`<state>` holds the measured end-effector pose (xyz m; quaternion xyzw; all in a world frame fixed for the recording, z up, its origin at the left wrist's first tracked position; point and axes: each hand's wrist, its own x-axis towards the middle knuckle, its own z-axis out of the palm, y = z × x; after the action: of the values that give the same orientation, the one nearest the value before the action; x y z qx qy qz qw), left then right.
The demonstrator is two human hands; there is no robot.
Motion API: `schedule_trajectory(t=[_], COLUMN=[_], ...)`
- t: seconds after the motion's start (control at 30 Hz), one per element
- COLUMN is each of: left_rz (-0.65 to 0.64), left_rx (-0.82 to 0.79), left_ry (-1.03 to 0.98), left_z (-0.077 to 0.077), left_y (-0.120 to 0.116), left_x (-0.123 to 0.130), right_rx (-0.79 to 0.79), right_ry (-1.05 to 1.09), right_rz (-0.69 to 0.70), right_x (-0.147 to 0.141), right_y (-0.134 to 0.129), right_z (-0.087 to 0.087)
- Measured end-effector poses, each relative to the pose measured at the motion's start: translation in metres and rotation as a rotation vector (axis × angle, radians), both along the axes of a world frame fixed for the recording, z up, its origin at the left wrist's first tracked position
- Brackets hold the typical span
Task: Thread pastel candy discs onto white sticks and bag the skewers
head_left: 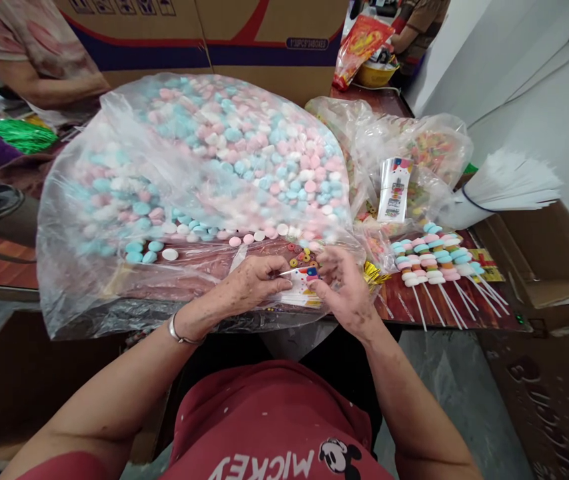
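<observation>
Near the table's front edge, my left hand [254, 283] pinches one end of a small white printed packet [297, 277] with coloured dots. My right hand [347, 293] grips the packet's other end, its thumb on the printed face and its other fingers blurred. More white packets or cards seem to lie just under it. Beyond my hands are ring-shaped gummy candies [300, 255] in red and yellow. A large clear plastic bag [74, 260] full of pink, blue and white marshmallows [234, 147] spreads behind them.
Right of my hands lie marshmallow skewers [437, 257] on white sticks. Behind them, a stack of printed packets [393, 193] rests on a bag of gummies [429, 147], beside a bundle of white sheets [509, 180]. A dark mug [4, 223] stands left; a person's arm [64, 87] is beyond.
</observation>
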<state>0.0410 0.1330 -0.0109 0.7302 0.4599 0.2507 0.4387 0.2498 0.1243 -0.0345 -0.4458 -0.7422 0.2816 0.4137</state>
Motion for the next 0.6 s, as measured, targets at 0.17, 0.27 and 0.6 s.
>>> schedule_trajectory(t=[0.17,0.27,0.6], left_rz=[-0.059,-0.088,-0.010], left_rx=[0.071,0.215,-0.022], left_ry=[-0.026,0.051,-0.146], left_z=[0.002,0.000,-0.007], left_y=[-0.008,-0.011,-0.018], left_x=[0.003,0.005,0.010], right_rx=[-0.009,0.029,0.226], right_ry=[-0.011,-0.033,-0.120], right_rz=[0.109,0.129,0.069], right_x=[0.002,0.002,0.002], right_y=[-0.006,-0.008,-0.013], right_z=[0.012,0.012,0.009])
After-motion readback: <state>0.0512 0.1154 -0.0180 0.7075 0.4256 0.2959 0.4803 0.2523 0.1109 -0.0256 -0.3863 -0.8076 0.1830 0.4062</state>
